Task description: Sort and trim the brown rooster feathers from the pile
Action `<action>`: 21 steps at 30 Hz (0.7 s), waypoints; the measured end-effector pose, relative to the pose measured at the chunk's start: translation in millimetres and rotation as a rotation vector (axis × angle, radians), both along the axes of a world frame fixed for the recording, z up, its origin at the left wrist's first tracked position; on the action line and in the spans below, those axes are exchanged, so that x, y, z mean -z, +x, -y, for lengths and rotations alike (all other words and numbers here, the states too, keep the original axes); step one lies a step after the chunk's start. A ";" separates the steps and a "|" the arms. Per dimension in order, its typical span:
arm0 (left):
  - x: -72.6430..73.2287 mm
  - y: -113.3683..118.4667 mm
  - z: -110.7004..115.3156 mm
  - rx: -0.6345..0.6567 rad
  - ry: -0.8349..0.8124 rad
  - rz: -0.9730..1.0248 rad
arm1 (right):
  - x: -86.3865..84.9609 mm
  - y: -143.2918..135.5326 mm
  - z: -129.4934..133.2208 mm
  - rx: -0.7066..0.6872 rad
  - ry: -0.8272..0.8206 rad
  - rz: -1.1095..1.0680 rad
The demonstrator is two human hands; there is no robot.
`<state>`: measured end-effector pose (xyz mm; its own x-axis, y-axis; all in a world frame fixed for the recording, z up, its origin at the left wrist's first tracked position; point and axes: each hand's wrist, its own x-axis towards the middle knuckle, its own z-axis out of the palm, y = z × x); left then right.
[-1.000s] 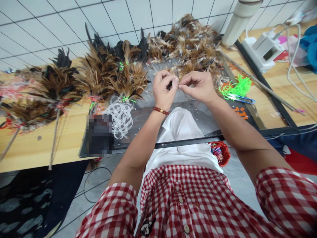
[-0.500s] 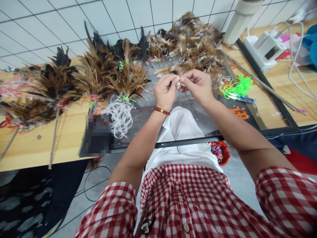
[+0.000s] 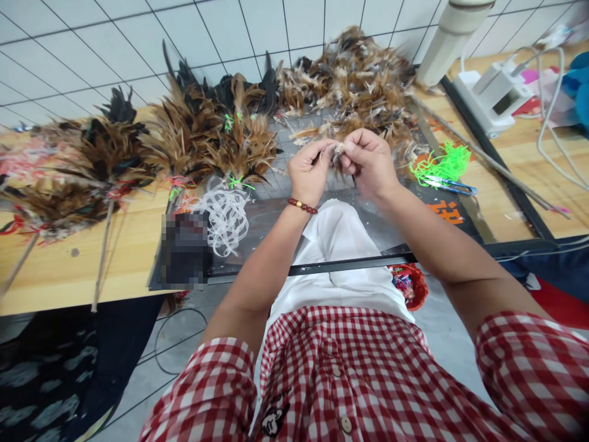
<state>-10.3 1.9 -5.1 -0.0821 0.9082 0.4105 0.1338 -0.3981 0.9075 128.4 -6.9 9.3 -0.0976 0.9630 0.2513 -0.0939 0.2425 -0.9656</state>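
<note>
Left hand (image 3: pixel 308 175) and right hand (image 3: pixel 372 161) are pinching a small feather tuft (image 3: pixel 338 151) between their fingertips, mid-desk (image 3: pixel 131 261); the grip is hiding much of it. Loose feathers (image 3: pixel 363 83) are crowding the back edge. A pixelated patch (image 3: pixel 186 252) is masking something near the front edge, beside white strips (image 3: pixel 226 221). Below the hands, a dark panel (image 3: pixel 260 224) is reaching that edge.

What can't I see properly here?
In the head view:
Small pale feathery tuft: partly covered by the bare left hand and bare right hand.
Dark boxy thing: blurred by pixel blocks.
Bright blue thing: cut off by the right edge.
Round red container: partly behind the white cloth garment; its contents are too small.
</note>
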 end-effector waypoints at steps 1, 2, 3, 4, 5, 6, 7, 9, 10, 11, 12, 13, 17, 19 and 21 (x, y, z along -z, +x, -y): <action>0.1 0.4 -0.2 -0.003 -0.020 0.020 | -0.4 0.1 -0.6 -0.016 -0.018 -0.029; 0.5 0.7 -0.5 -0.005 -0.039 0.037 | -0.9 0.1 -1.2 -0.038 -0.035 -0.064; 1.2 0.6 -1.3 -0.009 -0.054 0.051 | -1.5 0.3 -1.7 -0.063 -0.050 -0.102; 2.2 0.1 -2.6 -0.017 -0.064 0.065 | -2.3 0.6 -2.3 -0.089 -0.063 -0.141; 3.5 -0.7 -4.4 -0.027 -0.068 0.081 | -3.4 1.1 -2.8 -0.114 -0.076 -0.184; 5.0 -1.9 -6.8 -0.039 -0.067 0.098 | -4.8 1.8 -3.2 -0.136 -0.088 -0.231; 6.7 -3.4 -9.6 -0.052 -0.064 0.115 | -6.3 2.7 -3.6 -0.159 -0.102 -0.275; 10.0 -6.6 -15.8 -0.078 -0.058 0.136 | -9.4 4.4 -4.0 -0.218 -0.137 -0.342; 11.5 -8.1 -18.8 -0.090 -0.058 0.135 | -10.5 5.0 -4.0 -0.261 -0.174 -0.356; 13.0 -9.3 -21.5 -0.102 -0.059 0.129 | -11.1 5.3 -3.6 -0.317 -0.225 -0.345; 14.4 -10.2 -23.7 -0.115 -0.065 0.118 | -11.2 5.1 -3.0 -0.380 -0.289 -0.304; 15.7 -10.7 -25.6 -0.127 -0.077 0.106 | -10.7 4.4 -2.0 -0.442 -0.355 -0.239; 20.3 -11.0 -29.7 -0.153 -0.169 0.079 | -4.7 -1.8 3.7 -0.528 -0.400 0.054; 22.4 -11.0 -30.6 -0.155 -0.216 0.078 | -1.5 -4.0 6.1 -0.479 -0.228 0.177; 24.5 -11.0 -30.8 -0.165 -0.252 0.092 | 1.3 -4.5 7.2 -0.420 -0.015 0.335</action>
